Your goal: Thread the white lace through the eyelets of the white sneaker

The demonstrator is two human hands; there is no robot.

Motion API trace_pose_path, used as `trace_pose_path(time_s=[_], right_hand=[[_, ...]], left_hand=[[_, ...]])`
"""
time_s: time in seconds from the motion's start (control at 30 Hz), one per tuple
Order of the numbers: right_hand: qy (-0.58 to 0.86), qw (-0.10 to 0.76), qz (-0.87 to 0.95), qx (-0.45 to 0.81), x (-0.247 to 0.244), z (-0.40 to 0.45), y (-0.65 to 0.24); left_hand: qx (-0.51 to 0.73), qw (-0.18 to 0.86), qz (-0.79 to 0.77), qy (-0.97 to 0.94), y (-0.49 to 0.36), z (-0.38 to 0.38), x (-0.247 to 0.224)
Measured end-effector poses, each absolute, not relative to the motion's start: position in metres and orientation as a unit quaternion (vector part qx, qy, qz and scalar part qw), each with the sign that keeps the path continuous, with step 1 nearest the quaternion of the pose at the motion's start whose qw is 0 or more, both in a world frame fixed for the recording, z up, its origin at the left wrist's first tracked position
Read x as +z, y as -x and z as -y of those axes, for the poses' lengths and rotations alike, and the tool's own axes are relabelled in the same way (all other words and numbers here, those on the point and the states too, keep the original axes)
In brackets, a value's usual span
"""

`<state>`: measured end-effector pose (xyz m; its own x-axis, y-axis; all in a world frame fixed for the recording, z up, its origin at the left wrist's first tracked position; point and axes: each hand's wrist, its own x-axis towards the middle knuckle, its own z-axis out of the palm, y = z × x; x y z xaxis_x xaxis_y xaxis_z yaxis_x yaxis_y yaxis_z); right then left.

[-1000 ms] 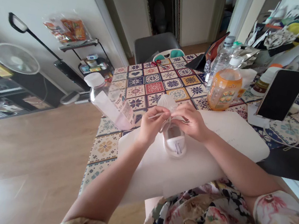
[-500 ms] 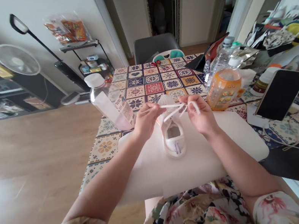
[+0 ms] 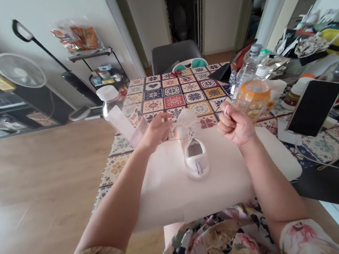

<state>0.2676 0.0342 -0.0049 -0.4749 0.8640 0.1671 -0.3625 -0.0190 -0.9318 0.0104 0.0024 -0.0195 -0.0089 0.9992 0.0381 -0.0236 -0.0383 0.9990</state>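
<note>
The shoe [image 3: 196, 163] lies on a white mat [image 3: 167, 196] over the patterned table [image 3: 174, 100]. The right hand [image 3: 237, 125] is clenched on a white lace [image 3: 226, 110]; the left hand [image 3: 154, 131] pinches the lace beside a tilted bottle [image 3: 121, 119].

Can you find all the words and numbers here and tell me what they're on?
I can't clearly read any words or numbers.
Tilted bottle: label printing, too blurred.
Orange-labelled bottle: small writing, too blurred.
White shoe: purplish marks at the heel, too small.
Brown-and-white bottle: label too small.
Phone: black screen, no words visible.
</note>
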Motion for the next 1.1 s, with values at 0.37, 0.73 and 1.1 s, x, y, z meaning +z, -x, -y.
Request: trace_pose_path(time_s=[0.37,0.73,1.1], right_hand=[[0.285,0.219,0.661,0.658,-0.018,-0.033,-0.257],[0.295,0.133,0.811,0.487,-0.027,-0.046,-0.263],[0.216,0.186,0.772,0.569,-0.014,-0.039,-0.272]], left_hand=[[0.226,0.333,-0.563,-0.721,-0.010,0.001,-0.018],[0.248,0.468,-0.488,-0.694,-0.003,0.002,-0.016],[0.347,0.515,-0.357,-0.698,0.011,-0.004,-0.028]])
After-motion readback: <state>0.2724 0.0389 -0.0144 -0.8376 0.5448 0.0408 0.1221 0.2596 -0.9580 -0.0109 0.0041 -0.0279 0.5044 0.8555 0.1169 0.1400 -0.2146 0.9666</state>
